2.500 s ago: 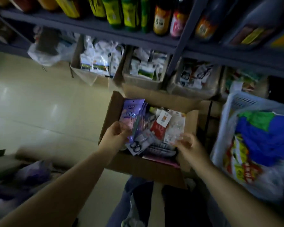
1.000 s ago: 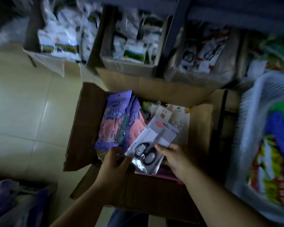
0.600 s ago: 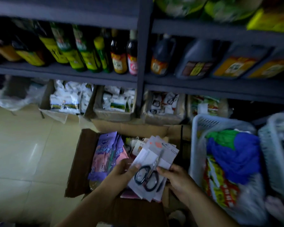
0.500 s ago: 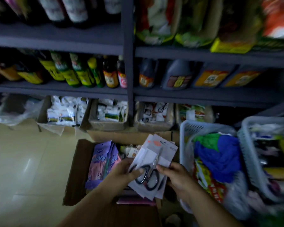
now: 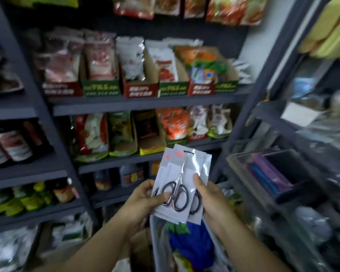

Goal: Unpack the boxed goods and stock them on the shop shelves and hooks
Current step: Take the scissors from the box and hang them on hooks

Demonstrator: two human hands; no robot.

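Note:
I hold a small stack of packaged scissors [image 5: 182, 183], white cards in clear sleeves with black-handled scissors showing. My left hand [image 5: 143, 199] grips the stack's lower left edge, thumb across the front near the handles. My right hand [image 5: 208, 197] grips the right edge, thumb on the front. The stack is raised upright in front of the dark shelving [image 5: 145, 103]. The cardboard box is out of view.
Shelves ahead carry snack bags in red and green display cartons [image 5: 139, 89], bottles [image 5: 10, 146] at left. A clear bin with purple and blue items [image 5: 267, 173] sits on the right rack. A white basket with blue and green cloth [image 5: 188, 242] is below my hands.
Both hands have lifted the scissor packs out of the box, and my view has swung upward from the box and floor to the upper shelves.

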